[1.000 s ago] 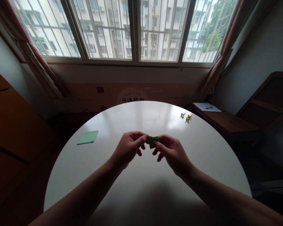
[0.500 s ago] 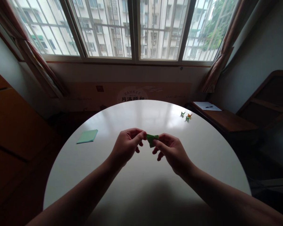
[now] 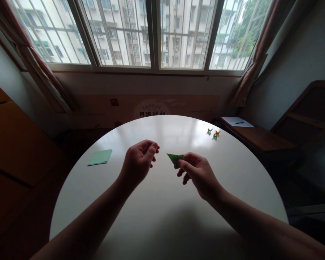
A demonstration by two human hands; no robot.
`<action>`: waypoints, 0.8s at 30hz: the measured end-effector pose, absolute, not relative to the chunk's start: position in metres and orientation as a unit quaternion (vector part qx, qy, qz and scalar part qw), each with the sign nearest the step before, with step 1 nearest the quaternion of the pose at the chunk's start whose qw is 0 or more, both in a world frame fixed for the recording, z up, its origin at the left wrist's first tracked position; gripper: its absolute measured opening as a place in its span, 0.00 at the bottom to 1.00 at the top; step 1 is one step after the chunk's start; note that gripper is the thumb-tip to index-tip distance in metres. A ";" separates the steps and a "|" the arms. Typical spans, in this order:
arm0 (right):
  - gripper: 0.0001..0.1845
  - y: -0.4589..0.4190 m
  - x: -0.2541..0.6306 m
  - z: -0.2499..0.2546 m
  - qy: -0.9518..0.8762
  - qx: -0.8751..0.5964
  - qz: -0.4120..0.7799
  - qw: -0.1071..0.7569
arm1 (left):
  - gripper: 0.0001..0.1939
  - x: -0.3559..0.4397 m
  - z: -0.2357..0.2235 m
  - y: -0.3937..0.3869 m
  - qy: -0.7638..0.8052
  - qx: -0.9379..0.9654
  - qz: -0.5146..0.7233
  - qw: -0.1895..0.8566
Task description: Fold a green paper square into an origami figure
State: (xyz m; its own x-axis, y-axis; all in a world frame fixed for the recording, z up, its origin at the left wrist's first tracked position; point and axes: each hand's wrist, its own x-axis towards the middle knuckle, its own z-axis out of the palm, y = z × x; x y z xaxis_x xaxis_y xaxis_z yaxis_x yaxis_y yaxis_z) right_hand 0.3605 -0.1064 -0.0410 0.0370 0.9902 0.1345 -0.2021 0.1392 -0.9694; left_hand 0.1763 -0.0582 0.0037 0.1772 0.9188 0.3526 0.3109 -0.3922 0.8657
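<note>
A small folded piece of dark green paper (image 3: 174,159) is pinched between the thumb and forefinger of my right hand (image 3: 197,174), held above the round white table (image 3: 162,216). My left hand (image 3: 138,161) hovers a little to the left of the paper, apart from it, its fingers curled loosely inward with nothing in them. A stack of light green paper sheets (image 3: 100,157) lies on the table to the left. Three tiny folded paper figures (image 3: 213,134), green and orange, stand near the table's far right edge.
A wooden side table (image 3: 256,139) with a white sheet and a pen (image 3: 237,122) stands to the right. A barred window (image 3: 151,34) with curtains fills the back wall. Wooden furniture (image 3: 13,144) lines the left side, a dark wooden piece the right.
My left hand has let go of the green paper and drawn back to the left. My right hand keeps hold of it, and the paper's pointed tip now shows.
</note>
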 end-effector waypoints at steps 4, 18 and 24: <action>0.10 -0.107 0.362 -0.042 -0.480 -0.415 0.505 0.584 | 0.12 0.177 0.001 -0.059 0.404 0.733 0.428 0.342; 0.12 -0.108 0.361 -0.042 -0.526 -0.402 0.499 0.559 | 0.08 0.183 -0.008 -0.058 0.358 0.723 0.358 0.470; 0.13 -0.106 0.362 -0.043 -0.530 -0.405 0.483 0.568 | 0.09 0.184 -0.005 -0.059 0.360 0.737 0.344 0.456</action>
